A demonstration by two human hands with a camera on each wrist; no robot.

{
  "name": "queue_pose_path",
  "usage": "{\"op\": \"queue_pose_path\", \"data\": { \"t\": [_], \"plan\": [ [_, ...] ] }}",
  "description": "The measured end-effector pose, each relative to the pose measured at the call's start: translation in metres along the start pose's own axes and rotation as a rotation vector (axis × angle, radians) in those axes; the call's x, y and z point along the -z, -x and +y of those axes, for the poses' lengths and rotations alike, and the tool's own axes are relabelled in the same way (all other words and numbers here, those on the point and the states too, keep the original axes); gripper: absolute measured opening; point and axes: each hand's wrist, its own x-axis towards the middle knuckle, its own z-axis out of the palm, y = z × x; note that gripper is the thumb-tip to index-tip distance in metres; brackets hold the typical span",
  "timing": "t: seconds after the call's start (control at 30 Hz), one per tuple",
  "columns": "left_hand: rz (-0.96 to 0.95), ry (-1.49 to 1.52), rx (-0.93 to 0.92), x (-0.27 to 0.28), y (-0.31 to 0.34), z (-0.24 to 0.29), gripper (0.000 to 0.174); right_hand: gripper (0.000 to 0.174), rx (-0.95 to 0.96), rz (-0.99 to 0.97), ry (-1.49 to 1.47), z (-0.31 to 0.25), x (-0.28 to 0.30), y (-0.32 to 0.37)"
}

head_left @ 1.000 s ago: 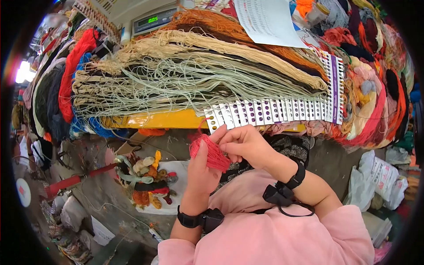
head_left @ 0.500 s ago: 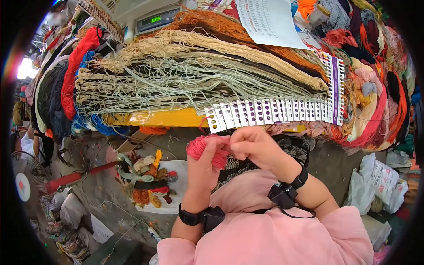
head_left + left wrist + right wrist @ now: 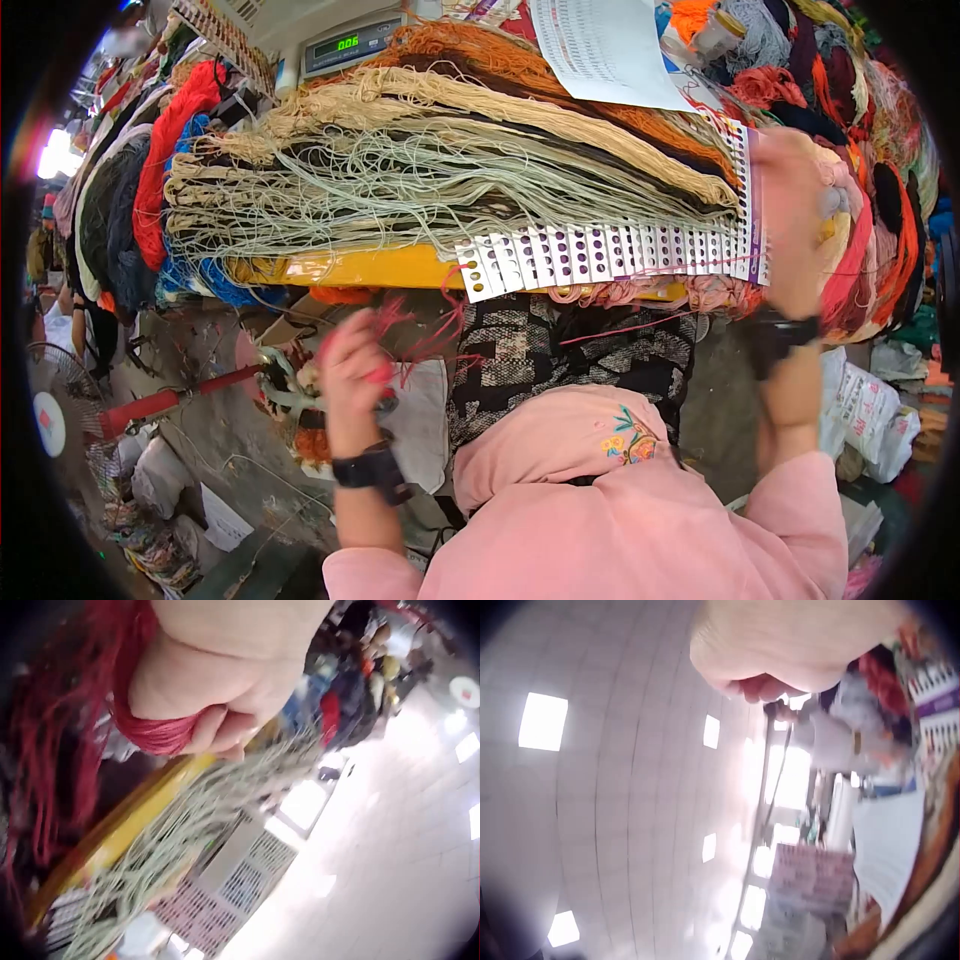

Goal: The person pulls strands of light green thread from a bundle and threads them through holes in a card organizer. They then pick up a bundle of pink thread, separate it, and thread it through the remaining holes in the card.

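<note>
My left hand (image 3: 352, 365), blurred at the left in the head view, grips a pinkish-red yarn skein (image 3: 161, 735). The left wrist view shows the skein wrapped round the hand with the fingers curled on it. Loose strands (image 3: 49, 765) hang down beside it. Far to the right, my right hand (image 3: 790, 200) is raised by the right end of the punched cards, also blurred. A pink strand (image 3: 630, 328) stretches across toward it, and its fingertips (image 3: 761, 688) are curled in the right wrist view. The strand's end at that hand is hidden.
Long beige, green and orange yarn hanks (image 3: 400, 170) cover the yellow-edged table (image 3: 350, 268). White punched cards (image 3: 560, 255) line its front edge. A digital scale (image 3: 350, 45) and a printed sheet (image 3: 600, 50) lie behind. A fan (image 3: 52, 430) stands at left, plastic bags (image 3: 865, 410) at right.
Both hands were together at the skein over the lap. The right hand has swung far right and up; the left has moved left with the skein. Pink strands now spread between them.
</note>
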Motion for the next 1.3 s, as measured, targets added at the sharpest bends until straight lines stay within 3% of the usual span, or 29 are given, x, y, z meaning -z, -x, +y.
{"op": "queue_pose_path", "data": {
  "t": [0.07, 0.1, 0.13, 0.2, 0.27, 0.33, 0.6, 0.8, 0.83, 0.93, 0.97, 1.1, 1.2, 1.23, 1.3],
  "plan": [
    [0.171, -0.478, 0.008, -0.045, -0.030, -0.041, 0.026, 0.007, -0.503, -0.253, -0.446, -0.037, -0.089, 0.020],
    [0.175, -0.670, -0.011, -0.060, -0.042, -0.054, 0.023, 0.005, -0.461, -0.386, -0.441, -0.031, -0.126, 0.036],
    [0.180, -0.860, -0.030, -0.069, -0.052, -0.065, 0.022, 0.005, -0.561, -0.492, -0.404, -0.046, -0.150, 0.046],
    [0.212, -1.158, -0.029, -0.070, -0.071, -0.082, 0.017, 0.010, -0.397, -0.492, -0.343, -0.043, -0.194, 0.083],
    [0.178, -1.264, -0.065, -0.072, -0.081, -0.089, 0.013, 0.010, 0.025, -0.265, 0.043, -0.049, -0.206, 0.099],
    [0.139, -1.359, -0.067, -0.065, -0.087, -0.090, 0.010, 0.014, -0.013, -0.299, -0.011, -0.048, -0.203, 0.104],
    [0.051, -0.917, 0.040, -0.067, -0.081, -0.089, 0.008, 0.027, 0.106, -0.344, -0.008, -0.060, -0.195, 0.111],
    [0.099, -1.055, -0.081, -0.060, -0.084, -0.095, 0.007, 0.023, -0.034, -0.327, -0.139, -0.052, -0.197, 0.110],
    [0.154, -0.862, -0.034, -0.070, -0.076, -0.087, 0.009, 0.020, -0.028, -0.317, -0.144, -0.052, -0.197, 0.109],
    [0.120, -0.235, 0.197, -0.075, -0.060, -0.056, 0.014, 0.015, 0.005, -0.296, -0.185, -0.043, -0.200, 0.112],
    [0.048, -0.091, 0.266, -0.073, -0.057, -0.052, 0.019, 0.013, -0.067, -0.307, -0.273, -0.043, -0.203, 0.113],
    [-0.048, -0.880, 0.323, -0.084, -0.072, -0.067, 0.013, 0.014, -0.419, -0.421, -0.595, -0.046, -0.193, 0.107],
    [-0.016, -1.369, 0.206, -0.095, -0.073, -0.065, 0.009, 0.025, -0.100, -0.357, -0.264, -0.044, -0.199, 0.108],
    [0.093, -1.405, 0.204, -0.104, -0.065, -0.044, 0.012, 0.037, -0.064, -0.399, -0.138, -0.048, -0.197, 0.110],
    [0.245, -1.263, 0.006, -0.114, -0.040, 0.017, 0.016, 0.040, -0.077, -0.428, -0.004, -0.053, -0.204, 0.113]
  ]
}}
